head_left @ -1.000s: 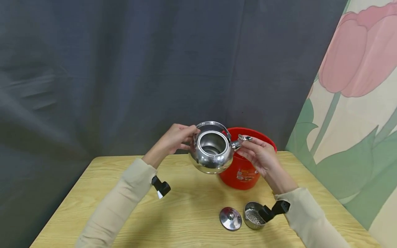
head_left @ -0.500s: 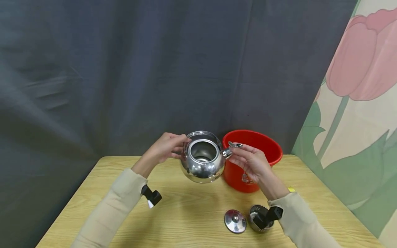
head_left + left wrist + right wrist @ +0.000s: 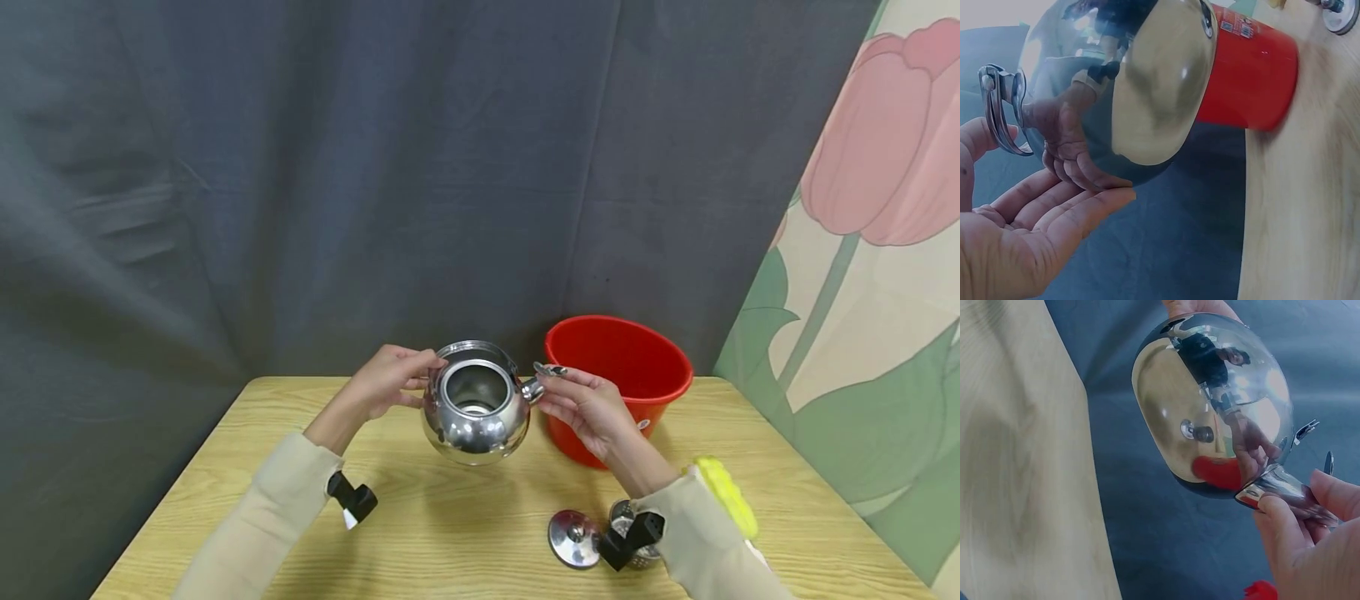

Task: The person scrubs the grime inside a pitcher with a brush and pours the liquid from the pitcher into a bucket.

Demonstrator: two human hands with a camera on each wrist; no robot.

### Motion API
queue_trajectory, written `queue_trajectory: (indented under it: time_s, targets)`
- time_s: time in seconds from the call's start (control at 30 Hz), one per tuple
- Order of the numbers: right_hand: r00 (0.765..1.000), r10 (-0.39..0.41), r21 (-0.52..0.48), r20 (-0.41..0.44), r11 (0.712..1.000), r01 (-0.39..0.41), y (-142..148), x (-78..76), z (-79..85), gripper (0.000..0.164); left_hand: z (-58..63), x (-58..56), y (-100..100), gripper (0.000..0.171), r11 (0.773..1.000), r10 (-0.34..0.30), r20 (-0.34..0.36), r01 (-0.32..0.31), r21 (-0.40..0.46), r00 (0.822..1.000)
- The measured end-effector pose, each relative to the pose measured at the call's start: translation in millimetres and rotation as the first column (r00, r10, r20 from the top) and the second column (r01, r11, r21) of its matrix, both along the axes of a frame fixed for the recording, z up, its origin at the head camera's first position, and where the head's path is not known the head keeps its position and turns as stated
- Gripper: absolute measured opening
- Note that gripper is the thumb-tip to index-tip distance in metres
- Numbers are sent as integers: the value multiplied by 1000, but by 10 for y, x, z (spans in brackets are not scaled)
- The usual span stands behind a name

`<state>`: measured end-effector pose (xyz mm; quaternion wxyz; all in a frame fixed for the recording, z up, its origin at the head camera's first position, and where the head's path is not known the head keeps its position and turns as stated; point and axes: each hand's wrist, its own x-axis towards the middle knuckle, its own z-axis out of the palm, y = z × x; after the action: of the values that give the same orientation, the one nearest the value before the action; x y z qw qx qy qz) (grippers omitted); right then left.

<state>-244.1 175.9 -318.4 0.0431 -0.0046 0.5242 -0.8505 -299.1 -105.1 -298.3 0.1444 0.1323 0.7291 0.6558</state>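
Note:
A shiny steel kettle without its lid hangs above the table, its round mouth facing the head camera. My left hand holds its left side, thumb at the handle joint and fingers against the body, as the left wrist view shows. With thumb and fingers, my right hand pinches the spout, whose small flip cap stands up. The steel lid lies on the table below. Beside it is a perforated metal strainer cup, partly hidden by the right wrist camera.
A red bucket stands at the back right of the wooden table, just behind my right hand. A yellow, fluffy-looking item lies beside the right sleeve, partly covered. Dark curtain backs the table; a flower-painted wall rises at right.
Both hands have moved left and lower with the kettle, away from the bucket. The head view has shifted slightly, and more of the yellow item shows beside the right sleeve.

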Motion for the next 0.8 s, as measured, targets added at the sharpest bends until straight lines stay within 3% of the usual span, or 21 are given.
queue_trajectory:
  time_s: [0.2, 0.57, 0.8]
  targets:
    - [1000, 29, -5, 10, 1000, -29, -65, -28, -123, 21, -102, 27, -73, 25, 1000, 16, 13, -15, -24, 1000]
    - [998, 32, 24, 62, 999, -34, -140, -25, -374, 16, -405, 69, -160, 22, 999, 31, 56, -30, -29, 998]
    - [994, 65, 19, 85, 998, -67, -152, 4, -537, 21, -578, 111, -180, 16, 1000, 10, 77, -8, -19, 997]
